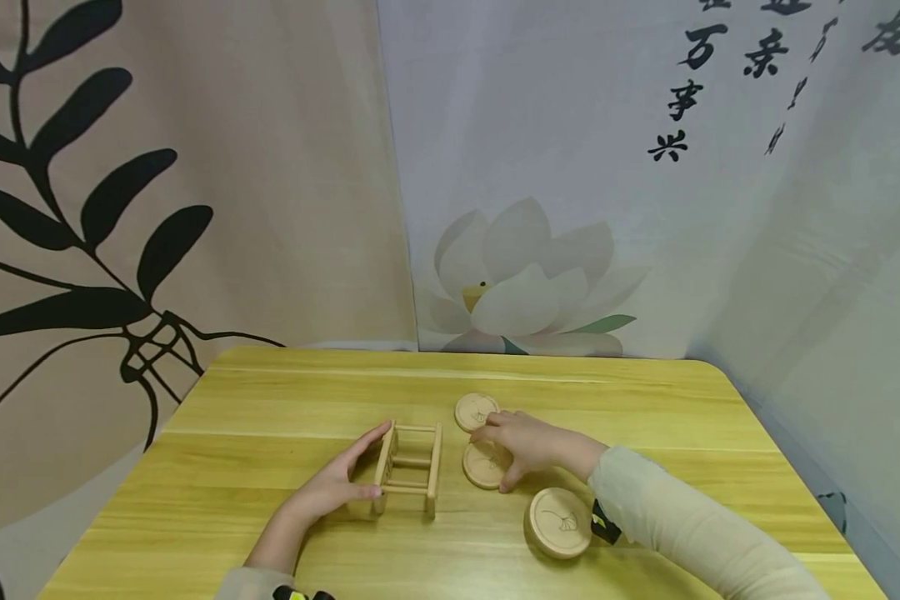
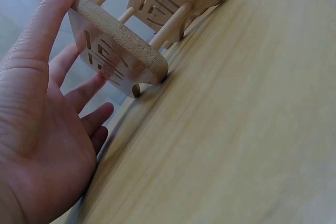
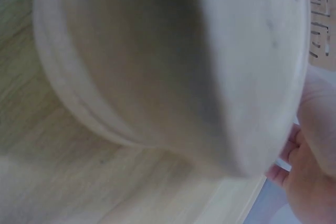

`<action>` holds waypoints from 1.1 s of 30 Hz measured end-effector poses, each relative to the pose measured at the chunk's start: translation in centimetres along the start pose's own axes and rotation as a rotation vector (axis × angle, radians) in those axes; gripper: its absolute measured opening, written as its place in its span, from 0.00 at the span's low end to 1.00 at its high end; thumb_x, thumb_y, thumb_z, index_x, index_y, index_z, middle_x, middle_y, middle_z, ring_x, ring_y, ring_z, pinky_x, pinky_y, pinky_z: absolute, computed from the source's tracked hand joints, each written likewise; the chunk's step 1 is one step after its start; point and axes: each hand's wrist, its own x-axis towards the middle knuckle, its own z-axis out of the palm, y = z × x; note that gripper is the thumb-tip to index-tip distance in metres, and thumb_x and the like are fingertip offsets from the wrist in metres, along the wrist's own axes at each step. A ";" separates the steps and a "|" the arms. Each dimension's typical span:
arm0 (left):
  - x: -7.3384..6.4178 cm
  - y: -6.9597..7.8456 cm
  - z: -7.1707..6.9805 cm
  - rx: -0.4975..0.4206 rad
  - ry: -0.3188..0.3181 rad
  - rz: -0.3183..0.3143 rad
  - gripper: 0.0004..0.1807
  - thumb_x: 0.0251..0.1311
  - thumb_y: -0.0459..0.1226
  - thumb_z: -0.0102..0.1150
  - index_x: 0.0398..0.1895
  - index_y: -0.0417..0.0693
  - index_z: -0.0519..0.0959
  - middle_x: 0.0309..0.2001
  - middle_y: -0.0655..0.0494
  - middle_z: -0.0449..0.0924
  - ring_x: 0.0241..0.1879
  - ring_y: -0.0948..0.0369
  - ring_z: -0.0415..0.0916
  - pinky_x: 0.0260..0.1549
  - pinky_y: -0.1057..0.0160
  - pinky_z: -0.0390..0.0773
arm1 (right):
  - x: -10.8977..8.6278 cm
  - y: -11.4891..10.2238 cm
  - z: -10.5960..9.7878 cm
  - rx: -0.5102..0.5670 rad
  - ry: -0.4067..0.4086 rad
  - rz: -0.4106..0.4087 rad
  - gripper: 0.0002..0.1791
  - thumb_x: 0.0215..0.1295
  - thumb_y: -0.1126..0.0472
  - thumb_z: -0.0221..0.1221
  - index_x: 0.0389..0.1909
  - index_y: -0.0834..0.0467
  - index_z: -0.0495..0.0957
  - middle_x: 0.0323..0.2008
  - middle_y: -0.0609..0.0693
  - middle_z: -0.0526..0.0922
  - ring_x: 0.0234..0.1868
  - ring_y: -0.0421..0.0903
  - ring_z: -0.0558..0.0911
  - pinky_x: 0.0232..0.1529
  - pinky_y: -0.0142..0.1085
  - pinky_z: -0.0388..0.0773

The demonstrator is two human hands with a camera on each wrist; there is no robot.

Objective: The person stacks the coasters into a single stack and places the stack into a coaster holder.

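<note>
A small wooden rack [image 1: 409, 461] with cut-out end panels joined by dowels stands left of the table's middle. My left hand [image 1: 335, 481] holds its left panel, thumb and index finger at opposite edges; the other fingers lie loosely by the outer face of the panel [image 2: 118, 45]. My right hand [image 1: 528, 442] reaches over a round wooden coaster [image 1: 485, 465], its thumb and fingers at opposite sides of the rim. Just beyond lies another round coaster [image 1: 474, 409], partly covered by the fingers. Both coasters bear thin line drawings.
Near my right wrist sits a thick stack of round wooden coasters [image 1: 559, 523], which fills much of the right wrist view. The wooden table [image 1: 645, 400] ends at printed curtains [image 1: 307, 208] at the back. Dark straps are on both wrists.
</note>
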 end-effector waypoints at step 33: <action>0.0 0.0 0.0 0.006 -0.008 0.009 0.49 0.55 0.39 0.69 0.76 0.64 0.51 0.75 0.53 0.43 0.72 0.44 0.34 0.58 0.27 0.36 | -3.1 0.6 -1.9 0.170 0.174 0.047 0.47 0.38 0.51 0.76 0.63 0.56 0.69 0.47 0.47 0.69 0.44 0.42 0.69 0.48 0.39 0.71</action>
